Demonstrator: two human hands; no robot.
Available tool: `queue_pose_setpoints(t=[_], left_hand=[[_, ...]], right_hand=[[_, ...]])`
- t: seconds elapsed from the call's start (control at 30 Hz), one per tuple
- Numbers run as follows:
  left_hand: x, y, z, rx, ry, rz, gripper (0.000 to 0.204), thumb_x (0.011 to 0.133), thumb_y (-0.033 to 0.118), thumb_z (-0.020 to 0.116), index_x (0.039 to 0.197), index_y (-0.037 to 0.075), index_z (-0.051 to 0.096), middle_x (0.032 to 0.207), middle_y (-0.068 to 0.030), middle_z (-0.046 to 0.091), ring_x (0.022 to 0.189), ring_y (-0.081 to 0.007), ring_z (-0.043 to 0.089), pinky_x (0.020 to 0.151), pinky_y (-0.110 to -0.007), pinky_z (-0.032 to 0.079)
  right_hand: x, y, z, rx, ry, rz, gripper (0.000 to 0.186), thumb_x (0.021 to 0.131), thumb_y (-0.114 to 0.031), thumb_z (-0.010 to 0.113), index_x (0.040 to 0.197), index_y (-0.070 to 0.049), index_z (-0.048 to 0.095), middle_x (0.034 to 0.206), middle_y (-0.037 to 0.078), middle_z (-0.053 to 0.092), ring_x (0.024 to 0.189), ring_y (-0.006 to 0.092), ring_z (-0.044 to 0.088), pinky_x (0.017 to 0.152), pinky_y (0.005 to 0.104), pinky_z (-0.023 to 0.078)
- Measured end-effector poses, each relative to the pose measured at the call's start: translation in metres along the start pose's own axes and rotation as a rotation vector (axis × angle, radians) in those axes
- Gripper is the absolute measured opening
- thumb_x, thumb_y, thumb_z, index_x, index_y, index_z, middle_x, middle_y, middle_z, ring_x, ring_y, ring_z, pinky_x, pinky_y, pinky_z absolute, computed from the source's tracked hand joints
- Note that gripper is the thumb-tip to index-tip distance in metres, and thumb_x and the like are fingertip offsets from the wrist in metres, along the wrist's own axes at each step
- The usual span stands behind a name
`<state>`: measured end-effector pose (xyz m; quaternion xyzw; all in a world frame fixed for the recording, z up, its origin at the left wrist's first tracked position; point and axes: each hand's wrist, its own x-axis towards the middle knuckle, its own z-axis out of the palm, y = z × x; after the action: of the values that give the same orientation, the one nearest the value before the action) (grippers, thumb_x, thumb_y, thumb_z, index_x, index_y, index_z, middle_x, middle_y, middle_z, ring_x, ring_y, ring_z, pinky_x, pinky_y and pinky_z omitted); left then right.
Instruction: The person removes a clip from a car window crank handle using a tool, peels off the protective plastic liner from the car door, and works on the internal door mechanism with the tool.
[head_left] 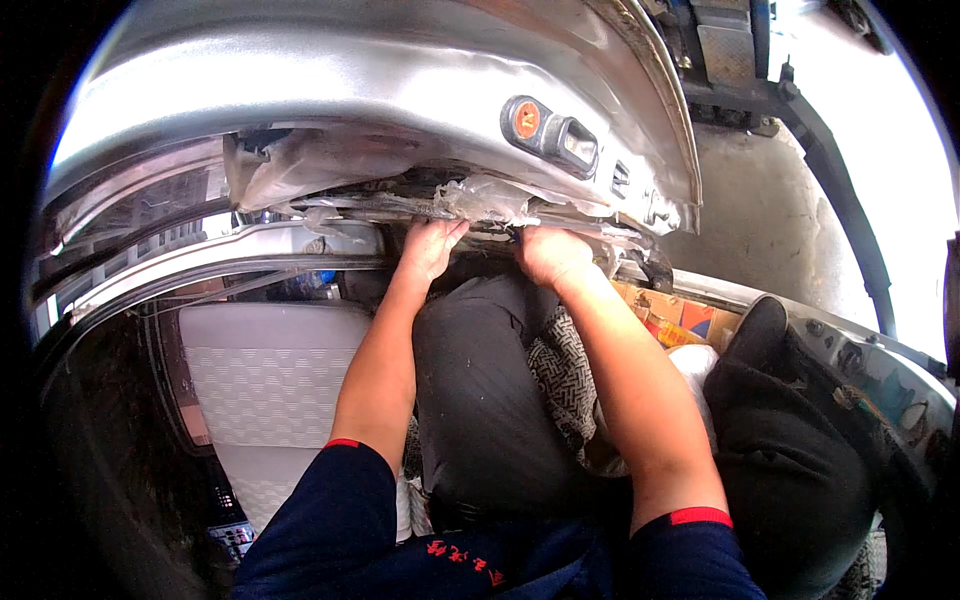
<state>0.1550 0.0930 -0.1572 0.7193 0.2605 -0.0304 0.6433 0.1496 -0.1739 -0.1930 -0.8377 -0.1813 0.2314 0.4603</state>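
Both my arms reach forward to the lower edge of a silver vehicle door [330,85], whose inner side is exposed. My left hand [430,248] is at the opening along that edge; its thumb shows, but the fingertips are hidden inside. Close by on the right, my right hand [553,258] is curled closed at the same edge. A small dark bit shows by its fingers, too little to name. Crumpled clear plastic sheeting [485,200] hangs from the door just above and between my hands.
A dark oval fitting with an orange disc [526,120] sits on the door face. Below left is a grey patterned seat [270,375]. My dark-trousered legs [480,390] are under my arms. A cardboard box [690,317] lies right. Black metal framework [835,170] stands beyond.
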Motion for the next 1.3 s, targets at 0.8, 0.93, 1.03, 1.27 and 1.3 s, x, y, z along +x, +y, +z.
queue_pose_setpoints(t=[0.8, 0.93, 1.03, 1.27, 1.3], left_hand=[[0.007, -0.014, -0.002, 0.007, 0.058, 0.019, 0.052, 0.093, -0.003, 0.048, 0.143, -0.002, 0.033, 0.126, -0.0188, 0.059, 0.111, -0.0343, 0.065, 0.097, -0.048, 0.056], [0.012, -0.013, -0.005, -0.006, 0.031, 0.017, 0.051, 0.091, -0.005, 0.049, 0.14, -0.002, 0.035, 0.124, -0.0188, 0.06, 0.109, -0.0324, 0.066, 0.095, -0.045, 0.057], [0.011, -0.014, 0.0, 0.013, 0.04, 0.025, 0.05, 0.091, -0.006, 0.049, 0.138, -0.003, 0.033, 0.124, -0.0207, 0.059, 0.11, -0.0333, 0.066, 0.095, -0.045, 0.057], [0.01, -0.013, -0.004, 0.006, 0.065, 0.024, 0.045, 0.093, -0.005, 0.049, 0.136, -0.005, 0.035, 0.126, -0.0205, 0.057, 0.113, -0.0335, 0.065, 0.095, -0.043, 0.057], [0.012, -0.013, -0.006, 0.007, 0.067, 0.026, 0.045, 0.093, -0.005, 0.049, 0.136, -0.005, 0.035, 0.126, -0.0205, 0.057, 0.113, -0.0335, 0.065, 0.095, -0.043, 0.057]], right_hand=[[0.0, 0.007, 0.018, 0.172, 0.085, -0.147, 0.043, 0.098, -0.036, 0.06, 0.119, 0.0, 0.068, 0.109, 0.029, 0.07, 0.107, 0.0445, 0.066, 0.095, 0.0503, 0.052], [-0.006, 0.009, 0.017, 0.266, 0.086, -0.173, 0.042, 0.099, -0.036, 0.059, 0.115, 0.001, 0.068, 0.108, 0.029, 0.07, 0.106, 0.0446, 0.067, 0.094, 0.0508, 0.052], [-0.014, -0.002, 0.027, 0.281, 0.135, 0.014, 0.039, 0.099, -0.036, 0.059, 0.107, 0.001, 0.068, 0.106, 0.029, 0.07, 0.103, 0.0451, 0.068, 0.093, 0.0509, 0.053], [-0.012, -0.008, 0.014, 0.239, 0.105, -0.004, 0.04, 0.097, -0.035, 0.062, 0.113, 0.0, 0.07, 0.11, 0.028, 0.07, 0.108, 0.043, 0.067, 0.096, 0.0488, 0.053], [-0.012, -0.01, 0.014, 0.241, 0.093, -0.001, 0.04, 0.096, -0.035, 0.062, 0.113, 0.0, 0.069, 0.111, 0.028, 0.07, 0.109, 0.0428, 0.067, 0.096, 0.0488, 0.053]])
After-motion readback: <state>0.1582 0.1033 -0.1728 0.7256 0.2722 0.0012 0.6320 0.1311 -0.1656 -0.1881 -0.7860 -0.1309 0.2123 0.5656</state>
